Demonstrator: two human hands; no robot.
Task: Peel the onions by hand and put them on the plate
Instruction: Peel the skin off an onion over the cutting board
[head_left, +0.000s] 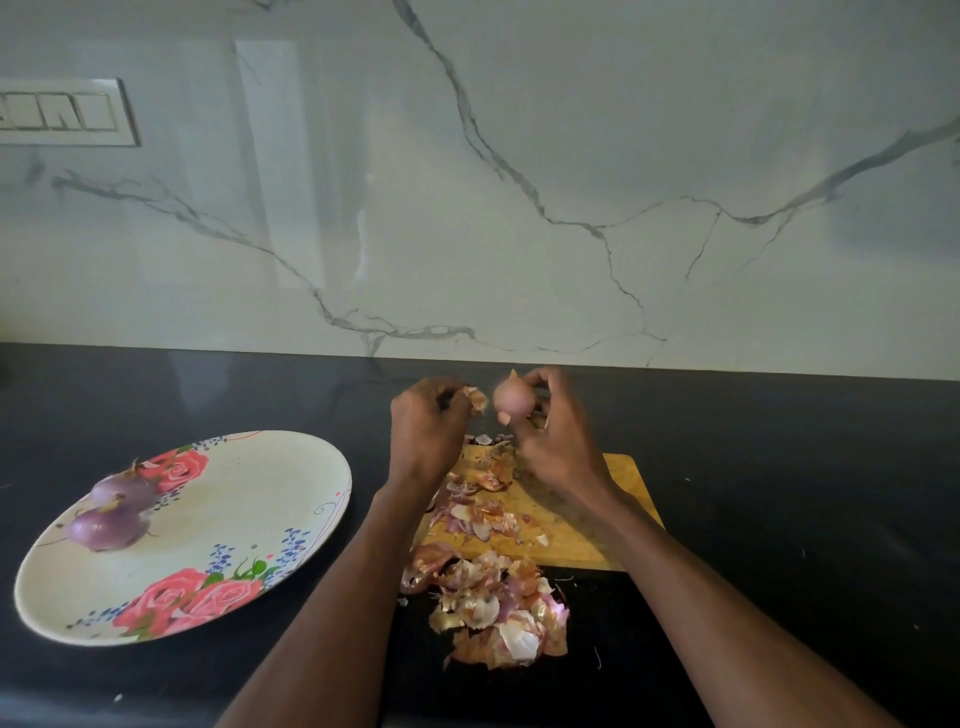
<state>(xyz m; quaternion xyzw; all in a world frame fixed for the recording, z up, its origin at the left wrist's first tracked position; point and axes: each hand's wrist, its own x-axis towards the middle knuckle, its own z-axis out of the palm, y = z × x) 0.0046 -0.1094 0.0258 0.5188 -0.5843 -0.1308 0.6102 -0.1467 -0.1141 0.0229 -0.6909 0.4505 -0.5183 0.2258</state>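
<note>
A marble-veined wall (519, 156) filled the upper half of the view, with a white switch panel (62, 111) at about ten o'clock. Below it ran the black counter (779, 467). On the counter at eight o'clock sat a large floral plate (249, 499), tilted in the wide-angle view, carrying two peeled purple onions (111, 514) touching one another near its left rim. At about five o'clock from the centre lay a wooden cutting board (613, 519), strewn with scraps of skin, and just in front of it, at six o'clock, a loose heap of onion peels (493, 608) spilled from the board's near edge onto the counter.

Both forearms reached up from the bottom edge over the board. The right hand (556, 431) gripped a pale pink onion (511, 399) in its curled fingertips, held in the air above the far edge of the board, well apart from the plate. Just to nine o'clock of that onion, the left hand (426, 426) pinched a strip of papery skin (477, 400), close beside the onion; whether the strip was attached could not be told
</note>
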